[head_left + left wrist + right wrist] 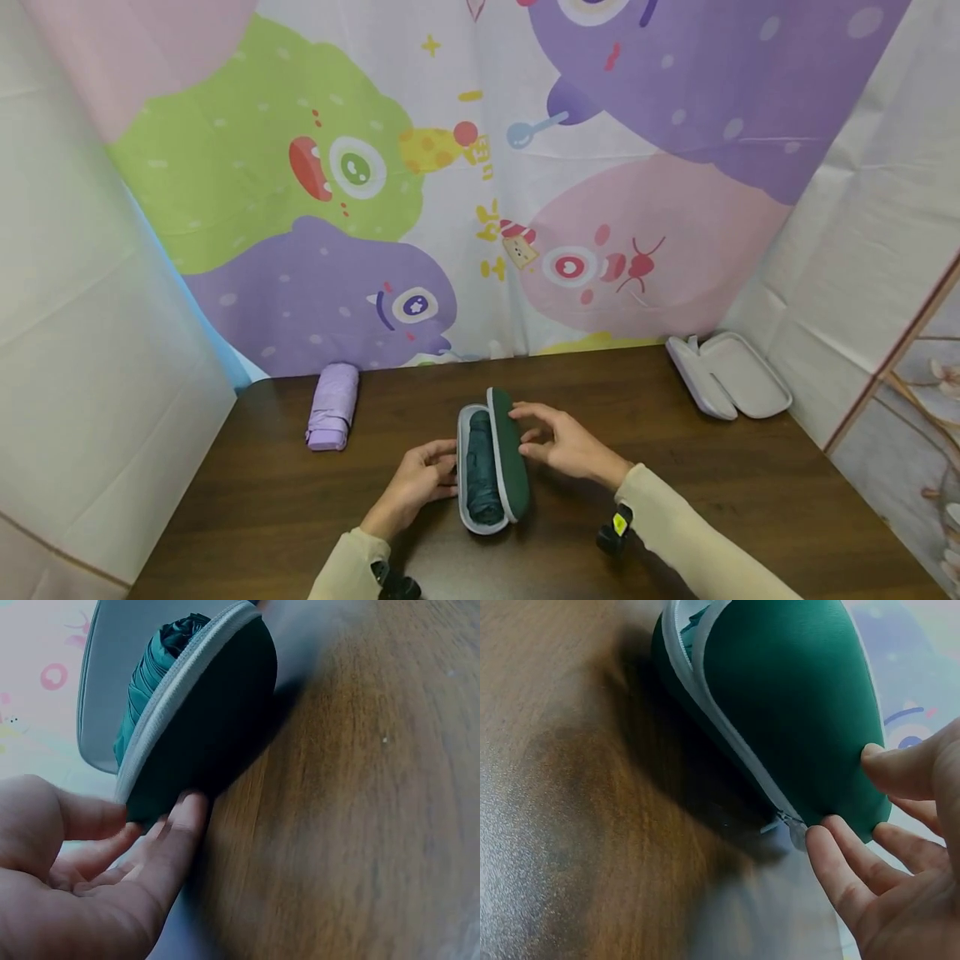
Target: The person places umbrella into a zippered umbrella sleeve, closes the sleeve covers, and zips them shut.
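A dark green zip case (512, 467) with a grey lining lies lengthwise on the table, its lid part-way up on the right. Inside rests a folded dark green umbrella (482, 471). At the case's left side, my left hand (416, 485) holds the lower half between thumb and fingertips, just under the zip edge (169, 694). My right hand (567, 442) grips the lid from the other side. In the right wrist view its thumb is on the lid's edge and its fingertips are near the hinge end of the zip, beside a small zip pull (797, 836).
A folded lilac umbrella (333, 407) lies at the back left of the brown table (600, 533). At the back right sits a pale lilac case (753, 379), spread open. Behind the table hangs a cartoon-printed cloth (487, 317), with white cloth at both sides.
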